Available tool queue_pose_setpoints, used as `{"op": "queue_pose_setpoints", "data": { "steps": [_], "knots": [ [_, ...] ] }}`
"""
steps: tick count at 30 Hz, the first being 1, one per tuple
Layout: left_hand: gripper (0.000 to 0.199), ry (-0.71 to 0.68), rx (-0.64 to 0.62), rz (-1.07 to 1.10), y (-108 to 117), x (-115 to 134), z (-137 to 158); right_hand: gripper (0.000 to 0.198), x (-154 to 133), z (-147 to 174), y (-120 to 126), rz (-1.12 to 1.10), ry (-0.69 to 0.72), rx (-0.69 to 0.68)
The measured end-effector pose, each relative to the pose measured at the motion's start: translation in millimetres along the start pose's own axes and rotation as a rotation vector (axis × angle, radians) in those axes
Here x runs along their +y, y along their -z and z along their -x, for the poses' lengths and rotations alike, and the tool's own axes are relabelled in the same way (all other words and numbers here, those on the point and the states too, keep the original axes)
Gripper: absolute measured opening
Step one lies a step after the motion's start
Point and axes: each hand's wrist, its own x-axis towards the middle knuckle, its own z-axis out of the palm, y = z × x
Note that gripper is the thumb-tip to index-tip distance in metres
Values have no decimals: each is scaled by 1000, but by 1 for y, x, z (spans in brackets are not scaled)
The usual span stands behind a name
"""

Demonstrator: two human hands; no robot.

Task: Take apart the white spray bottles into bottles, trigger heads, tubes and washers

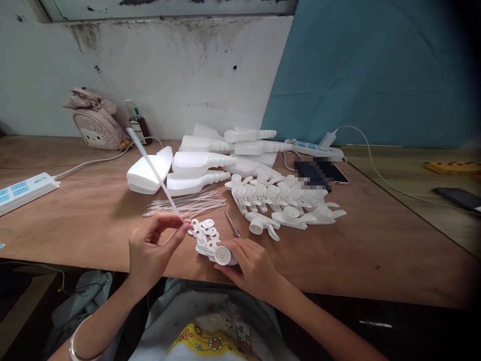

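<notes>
Between the thumb and fingers of my left hand is a long thin white plastic tube, slanting up and to the left. My right hand grips a white plastic spray-trigger head, its round open cap side facing me. The tube's lower end is close to the trigger head; whether it touches is unclear. Several flat white washers lie in a small pile just beyond it. A thin metal-tipped tool, perhaps a small screwdriver, rests beyond my right hand.
More white trigger heads stand in rows at the right. Thin white tubes lie in a bundle before stacked white bottles. A power strip is at left, another behind, near a phone. A pink bag and dark bottle stand at the back.
</notes>
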Motion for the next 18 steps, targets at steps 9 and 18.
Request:
{"op": "queue_pose_setpoints", "data": {
  "steps": [9, 18],
  "knots": [
    [10, 3, -94, 252, -20, 6, 14, 21, -1, -1, 2, -18, -11, -35],
    [12, -57, -81, 291, -20, 9, 15, 21, 1, 1, -1, 4, 0, -12]
  ]
}}
